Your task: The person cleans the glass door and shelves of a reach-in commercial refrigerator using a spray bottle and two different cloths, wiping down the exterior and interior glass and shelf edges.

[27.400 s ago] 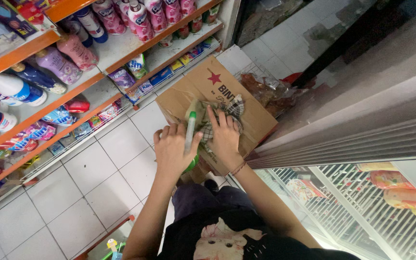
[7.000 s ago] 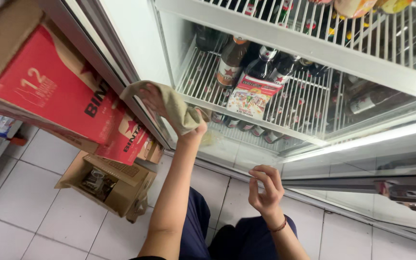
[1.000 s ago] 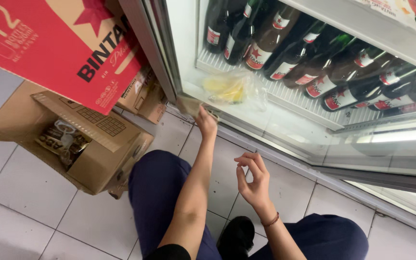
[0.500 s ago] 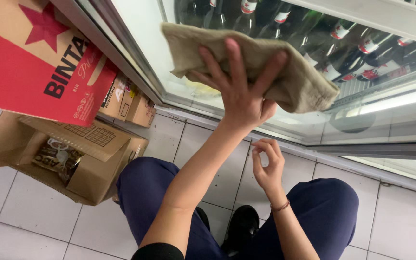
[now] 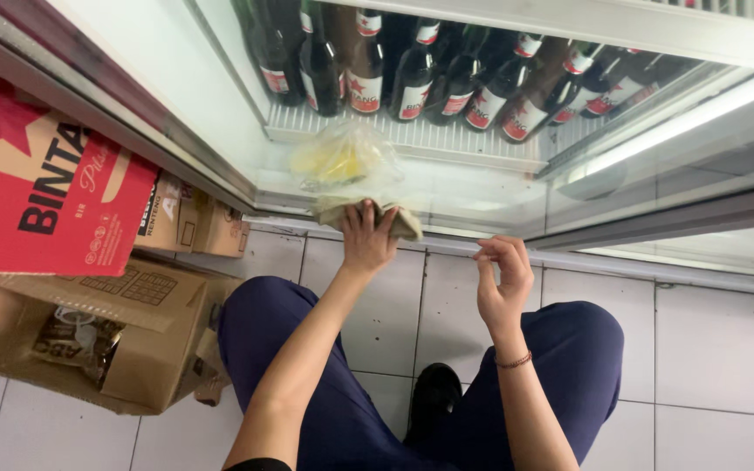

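Two hands were at work before the open cooler: the left hand (image 5: 366,242) pressed flat on a beige cloth (image 5: 399,222), fingers spread over it, holding it against the white bottom ledge of the cooler (image 5: 482,196), just below a clear plastic bag with something yellow inside (image 5: 342,161). The right hand (image 5: 501,283) hung free beside it, fingers loosely curled and holding nothing. By my reading, the step in hand was wiping the cooler's lower sill, and the next stroke called for steady pressure along the ledge while keeping the cloth from snagging the bag or nudging the dark bottles (image 5: 412,78) on the wire shelf above. An open cardboard box (image 5: 133,340) sat on the tiled floor at left.
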